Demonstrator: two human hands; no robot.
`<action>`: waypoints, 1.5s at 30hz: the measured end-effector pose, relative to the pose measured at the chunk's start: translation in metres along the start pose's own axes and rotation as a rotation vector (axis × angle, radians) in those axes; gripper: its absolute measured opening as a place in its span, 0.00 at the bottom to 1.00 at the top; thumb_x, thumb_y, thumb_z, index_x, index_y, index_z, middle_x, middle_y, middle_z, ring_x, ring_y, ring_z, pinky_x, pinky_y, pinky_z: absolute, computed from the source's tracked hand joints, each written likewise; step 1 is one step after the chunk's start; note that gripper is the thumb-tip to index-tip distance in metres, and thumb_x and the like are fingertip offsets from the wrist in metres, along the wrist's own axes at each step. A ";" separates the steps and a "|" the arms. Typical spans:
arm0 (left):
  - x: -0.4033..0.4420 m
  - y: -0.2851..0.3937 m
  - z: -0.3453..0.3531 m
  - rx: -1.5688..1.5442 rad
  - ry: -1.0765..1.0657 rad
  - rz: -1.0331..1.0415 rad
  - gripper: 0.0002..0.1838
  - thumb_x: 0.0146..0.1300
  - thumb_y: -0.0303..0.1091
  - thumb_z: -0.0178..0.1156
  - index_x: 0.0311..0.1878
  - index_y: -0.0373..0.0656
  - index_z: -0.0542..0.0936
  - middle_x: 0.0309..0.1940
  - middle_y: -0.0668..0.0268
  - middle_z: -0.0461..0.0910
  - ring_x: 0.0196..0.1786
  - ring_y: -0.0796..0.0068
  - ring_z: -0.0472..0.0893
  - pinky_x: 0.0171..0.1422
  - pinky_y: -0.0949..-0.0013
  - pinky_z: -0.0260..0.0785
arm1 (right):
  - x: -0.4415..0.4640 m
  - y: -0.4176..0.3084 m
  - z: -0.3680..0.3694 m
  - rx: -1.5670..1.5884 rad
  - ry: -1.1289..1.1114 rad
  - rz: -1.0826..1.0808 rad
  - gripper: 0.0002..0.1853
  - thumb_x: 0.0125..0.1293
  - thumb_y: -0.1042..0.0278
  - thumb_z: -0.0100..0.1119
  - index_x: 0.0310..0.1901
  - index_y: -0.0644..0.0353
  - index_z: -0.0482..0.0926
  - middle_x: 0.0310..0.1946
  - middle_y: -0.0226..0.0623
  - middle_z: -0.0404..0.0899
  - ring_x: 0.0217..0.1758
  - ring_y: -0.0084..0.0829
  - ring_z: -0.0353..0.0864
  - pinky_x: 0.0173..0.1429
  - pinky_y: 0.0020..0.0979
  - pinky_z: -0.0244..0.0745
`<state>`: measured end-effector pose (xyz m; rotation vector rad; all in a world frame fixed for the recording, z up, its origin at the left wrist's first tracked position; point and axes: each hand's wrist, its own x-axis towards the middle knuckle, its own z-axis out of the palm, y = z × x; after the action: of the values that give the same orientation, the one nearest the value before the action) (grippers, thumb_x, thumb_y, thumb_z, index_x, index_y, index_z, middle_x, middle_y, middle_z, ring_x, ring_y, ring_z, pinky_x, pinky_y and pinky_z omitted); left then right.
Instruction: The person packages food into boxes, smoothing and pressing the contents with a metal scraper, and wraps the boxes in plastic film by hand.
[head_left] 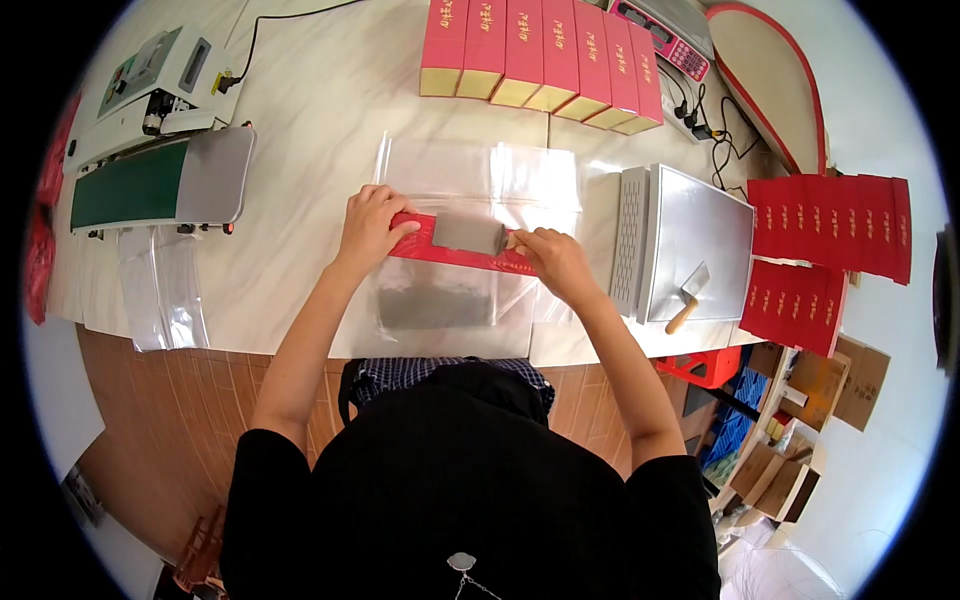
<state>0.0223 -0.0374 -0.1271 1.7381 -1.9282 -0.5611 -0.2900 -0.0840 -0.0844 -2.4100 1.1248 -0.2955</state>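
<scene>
At the near side is the person in a black shirt point(480, 450), leaning to the near edge of the tabletop point(320, 90). On the tabletop in front of the person, a clear plastic sheet point(430, 160) is spread, and in its near part one sees a grey flat patch point(435, 307); I cannot tell if it lies under the sheet or on it. Across the middle of this sheet is the narrow red box point(455, 260), a little slanted, its right end nearer than its left. The left grip point(372, 226) is grasping the left end of the red box, with the thumb on its upper face. The right grip point(555, 260) is closed around the handle of a scraper point(468, 234), whose wide metal blade lies flat along the face of the red box.

To the right, a trowel point(690, 296) with a wooden handle rests on a metal case point(695, 220). To the left, a clear bag point(160, 290) hangs partly over the near edge, and beyond it stands a machine with a green belt point(130, 190). Farthest away, red boxes with gold writing point(525, 50) stand in a row, and a scale with a pink keypad point(680, 50) is to their right.
</scene>
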 end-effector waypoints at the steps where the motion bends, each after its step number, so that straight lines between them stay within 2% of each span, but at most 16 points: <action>1: 0.000 -0.001 0.000 0.000 0.000 0.001 0.12 0.54 0.39 0.71 0.40 0.50 0.84 0.41 0.69 0.78 0.55 0.62 0.72 0.61 0.57 0.62 | 0.000 0.001 -0.001 0.000 0.001 0.000 0.07 0.63 0.68 0.62 0.42 0.52 0.81 0.28 0.35 0.78 0.32 0.40 0.80 0.38 0.40 0.75; 3: -0.001 -0.002 0.001 0.017 -0.001 0.004 0.12 0.53 0.39 0.71 0.41 0.50 0.84 0.41 0.69 0.78 0.54 0.62 0.72 0.60 0.57 0.62 | -0.001 0.004 -0.006 -0.021 -0.042 0.062 0.13 0.63 0.70 0.62 0.49 0.58 0.82 0.30 0.40 0.78 0.34 0.43 0.79 0.40 0.41 0.74; 9: -0.001 -0.003 0.004 0.000 0.021 0.016 0.10 0.54 0.41 0.70 0.39 0.52 0.82 0.41 0.72 0.78 0.55 0.64 0.72 0.60 0.57 0.61 | -0.002 0.004 -0.011 -0.014 0.014 0.165 0.11 0.68 0.69 0.57 0.50 0.62 0.80 0.33 0.43 0.81 0.37 0.46 0.80 0.41 0.42 0.74; 10: -0.002 -0.003 0.004 -0.001 0.021 0.021 0.10 0.54 0.41 0.70 0.39 0.52 0.82 0.41 0.72 0.78 0.55 0.64 0.72 0.60 0.57 0.61 | -0.004 0.003 -0.008 -0.016 0.018 0.168 0.11 0.68 0.69 0.57 0.50 0.62 0.80 0.33 0.43 0.81 0.37 0.46 0.80 0.41 0.42 0.74; 12: -0.002 -0.002 0.003 0.001 0.028 0.005 0.11 0.54 0.40 0.71 0.39 0.52 0.83 0.41 0.72 0.78 0.55 0.64 0.73 0.60 0.57 0.62 | -0.009 0.000 0.000 0.002 0.235 0.221 0.09 0.71 0.63 0.54 0.46 0.56 0.78 0.31 0.44 0.81 0.36 0.49 0.81 0.40 0.46 0.74; 13: -0.002 -0.002 0.003 -0.001 0.029 0.006 0.11 0.54 0.40 0.71 0.39 0.52 0.83 0.41 0.72 0.78 0.55 0.64 0.73 0.60 0.57 0.62 | -0.013 -0.007 0.005 0.000 0.235 0.221 0.09 0.71 0.63 0.54 0.46 0.56 0.78 0.31 0.44 0.81 0.36 0.49 0.81 0.40 0.46 0.74; 15: -0.003 -0.001 0.004 -0.008 0.042 0.001 0.11 0.54 0.40 0.71 0.39 0.52 0.84 0.41 0.71 0.78 0.54 0.64 0.73 0.59 0.57 0.62 | -0.027 -0.032 0.020 0.203 0.202 0.555 0.13 0.75 0.59 0.50 0.51 0.57 0.73 0.36 0.50 0.82 0.39 0.56 0.81 0.41 0.52 0.73; 17: -0.003 0.000 0.004 -0.010 0.045 0.000 0.11 0.54 0.40 0.71 0.39 0.51 0.84 0.41 0.71 0.78 0.54 0.64 0.73 0.59 0.58 0.62 | -0.044 -0.064 0.040 0.390 0.143 0.626 0.15 0.76 0.57 0.46 0.54 0.59 0.68 0.38 0.58 0.81 0.40 0.61 0.80 0.41 0.56 0.73; 19: -0.003 0.001 0.004 -0.012 0.044 0.004 0.11 0.54 0.40 0.71 0.39 0.50 0.84 0.41 0.71 0.78 0.54 0.64 0.73 0.59 0.58 0.62 | -0.059 -0.101 0.061 0.306 0.155 0.609 0.14 0.76 0.58 0.46 0.52 0.60 0.68 0.34 0.61 0.80 0.36 0.63 0.80 0.38 0.57 0.73; 21: -0.003 0.001 0.004 -0.016 0.057 0.005 0.11 0.54 0.39 0.71 0.39 0.50 0.84 0.41 0.70 0.78 0.54 0.64 0.73 0.58 0.58 0.62 | -0.066 -0.123 0.076 0.267 0.097 0.652 0.15 0.77 0.59 0.45 0.53 0.63 0.67 0.29 0.61 0.80 0.34 0.62 0.80 0.37 0.56 0.72; 22: -0.003 0.000 0.004 -0.020 0.047 0.010 0.11 0.54 0.39 0.71 0.39 0.50 0.84 0.41 0.70 0.78 0.54 0.64 0.73 0.58 0.58 0.62 | -0.067 -0.127 0.082 0.156 0.071 0.636 0.14 0.76 0.60 0.45 0.49 0.64 0.67 0.25 0.58 0.79 0.28 0.61 0.80 0.32 0.56 0.73; 28: -0.001 -0.006 0.009 0.001 0.035 0.023 0.10 0.56 0.40 0.70 0.40 0.50 0.84 0.42 0.70 0.78 0.54 0.64 0.73 0.59 0.58 0.61 | -0.068 -0.115 0.071 -0.072 0.053 0.731 0.12 0.76 0.60 0.46 0.41 0.63 0.65 0.18 0.50 0.78 0.21 0.53 0.80 0.26 0.50 0.75; 29: -0.002 -0.006 0.010 0.009 0.041 0.014 0.10 0.56 0.40 0.70 0.40 0.51 0.84 0.42 0.70 0.78 0.54 0.64 0.73 0.59 0.58 0.61 | -0.069 -0.111 0.072 -0.072 0.056 0.735 0.12 0.76 0.60 0.46 0.41 0.63 0.65 0.18 0.50 0.78 0.21 0.53 0.80 0.26 0.50 0.75; 31: -0.004 -0.005 0.009 0.018 0.043 0.007 0.10 0.56 0.40 0.70 0.40 0.51 0.84 0.42 0.71 0.78 0.54 0.64 0.73 0.59 0.58 0.61 | -0.073 -0.105 0.075 -0.216 0.046 0.785 0.13 0.75 0.58 0.48 0.41 0.61 0.67 0.17 0.44 0.80 0.20 0.47 0.83 0.25 0.44 0.78; 45: -0.004 -0.003 0.005 -0.001 0.034 0.007 0.10 0.56 0.40 0.70 0.39 0.50 0.83 0.41 0.71 0.78 0.54 0.63 0.73 0.60 0.57 0.62 | -0.078 -0.094 0.061 -0.210 0.009 0.940 0.14 0.76 0.57 0.45 0.42 0.62 0.66 0.21 0.49 0.82 0.26 0.50 0.85 0.32 0.47 0.80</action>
<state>0.0219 -0.0342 -0.1334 1.7290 -1.9099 -0.5267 -0.2543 0.0471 -0.0915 -1.7532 2.1975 0.1335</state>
